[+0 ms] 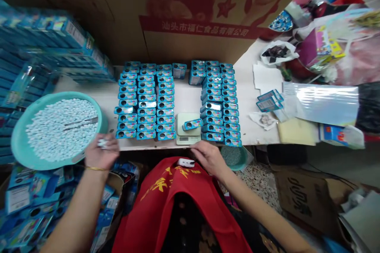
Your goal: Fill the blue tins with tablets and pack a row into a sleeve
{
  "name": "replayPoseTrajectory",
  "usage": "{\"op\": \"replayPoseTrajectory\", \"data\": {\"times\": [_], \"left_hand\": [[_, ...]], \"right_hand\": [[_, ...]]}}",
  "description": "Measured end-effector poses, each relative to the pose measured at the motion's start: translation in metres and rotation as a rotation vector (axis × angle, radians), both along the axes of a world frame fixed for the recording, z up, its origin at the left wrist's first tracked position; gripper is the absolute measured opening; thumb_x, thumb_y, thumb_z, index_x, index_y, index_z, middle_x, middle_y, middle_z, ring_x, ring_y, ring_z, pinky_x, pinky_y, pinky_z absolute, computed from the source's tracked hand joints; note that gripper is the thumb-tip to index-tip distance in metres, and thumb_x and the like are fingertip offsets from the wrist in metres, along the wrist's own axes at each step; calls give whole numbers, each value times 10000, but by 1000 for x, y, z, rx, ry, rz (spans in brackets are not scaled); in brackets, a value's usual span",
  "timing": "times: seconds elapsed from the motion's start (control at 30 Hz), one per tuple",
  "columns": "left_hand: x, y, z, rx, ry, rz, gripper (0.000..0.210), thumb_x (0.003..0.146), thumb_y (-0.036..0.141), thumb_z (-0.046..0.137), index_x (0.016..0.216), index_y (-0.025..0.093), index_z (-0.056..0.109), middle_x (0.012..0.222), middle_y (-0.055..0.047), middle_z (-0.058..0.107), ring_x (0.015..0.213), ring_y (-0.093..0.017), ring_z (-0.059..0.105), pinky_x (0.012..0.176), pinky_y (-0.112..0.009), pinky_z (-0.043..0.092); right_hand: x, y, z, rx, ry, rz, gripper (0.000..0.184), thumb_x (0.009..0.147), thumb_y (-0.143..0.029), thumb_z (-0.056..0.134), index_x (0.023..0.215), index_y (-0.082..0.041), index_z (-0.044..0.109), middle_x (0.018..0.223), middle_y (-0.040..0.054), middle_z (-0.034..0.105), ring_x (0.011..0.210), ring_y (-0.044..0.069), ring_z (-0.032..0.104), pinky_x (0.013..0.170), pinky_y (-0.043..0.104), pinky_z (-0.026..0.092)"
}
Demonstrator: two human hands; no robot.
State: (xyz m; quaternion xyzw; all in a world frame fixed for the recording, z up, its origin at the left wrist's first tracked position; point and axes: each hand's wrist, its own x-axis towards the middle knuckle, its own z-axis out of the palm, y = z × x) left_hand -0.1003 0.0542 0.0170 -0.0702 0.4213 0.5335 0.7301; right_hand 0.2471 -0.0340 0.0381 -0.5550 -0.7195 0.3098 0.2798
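Note:
My left hand (102, 153) is turned palm up beside the rim of a mint-green basin (102, 120). Its curled fingers hold a few small white candies (102, 143). The basin is full of pale candies (59, 126), with metal tweezers (81, 123) lying on top. At the front edge of the table, my right hand (210, 159) has its fingers drawn together; whatever they may hold is hidden. Just above it stands a small white scale (184, 133), and one blue candy box (192, 124) lies tilted across its plate.
Rows of blue boxes with round dark holes (147, 111) flank the scale, with more (213, 120) to its right. A large carton (190, 4) walls off the back. Stacked packs (68, 31) stand at left, loose boxes (29, 197) below. A second basin (237, 158) sits under the table.

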Motion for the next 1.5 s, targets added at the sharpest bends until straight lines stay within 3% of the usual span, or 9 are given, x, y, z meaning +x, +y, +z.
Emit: {"op": "replayPoseTrajectory", "data": {"times": [0.13,0.2,0.4,0.67,0.83,0.93,1.1,1.27,1.5], "left_hand": [[108,-42,-16,-196,-176,-232,238,856,208,346,702,141,515,700,-47,606,643,-120,596,575,-242,505],[147,-50,-21,-241,-239,-264,221,851,196,366,766,122,556,765,-66,633,724,-133,613,642,-249,505],[198,-43,-22,-202,-326,-237,241,847,191,378,941,92,576,816,-70,651,790,-110,612,719,-205,478],[220,-38,-23,-156,-325,-268,179,816,143,411,813,91,582,717,-56,638,688,-123,607,694,-252,487],[220,-34,-23,-152,-293,-256,175,797,122,426,831,69,589,759,-88,651,737,-144,620,748,-268,491],[215,-32,-26,-143,-261,-266,190,785,123,442,877,45,589,858,-143,653,875,-194,610,824,-307,475],[198,-34,-25,-172,-218,-269,216,770,126,472,938,43,579,1014,-190,616,1069,-274,507,859,-357,467],[181,-47,-23,-210,-212,-244,265,779,121,460,1021,70,559,1042,-169,612,1073,-262,505,851,-361,479],[163,-64,-33,-318,-138,-238,274,772,74,456,1028,75,554,938,-147,650,906,-205,609,727,-266,532]], "right_hand": [[-38,12,13,43,19,303,240,836,-264,463,1057,-204,536,966,56,593,912,143,537,814,275,447],[-46,19,9,80,-109,345,320,824,-259,477,1137,-190,486,1073,84,549,993,178,497,854,314,435],[-22,35,-16,85,-357,368,329,799,-109,450,1124,-142,490,1092,122,525,1019,216,468,826,356,458],[9,49,-25,-4,-211,367,234,822,-137,429,1022,-167,548,1014,78,562,926,160,532,741,269,479],[13,53,-29,-4,-30,238,253,769,-75,457,961,-188,577,915,44,594,855,132,555,764,258,466],[18,65,-30,23,37,132,247,756,-74,468,930,-199,590,849,26,602,828,128,559,759,258,464],[25,86,-41,78,-138,118,245,802,-133,435,996,-176,578,934,74,589,876,154,554,767,274,462],[38,83,-47,118,-156,35,278,830,-157,406,1059,-191,560,967,79,593,902,166,553,791,295,459],[68,66,-42,112,-24,-211,216,831,-210,425,918,-201,622,892,46,636,849,149,581,790,300,457]]}}
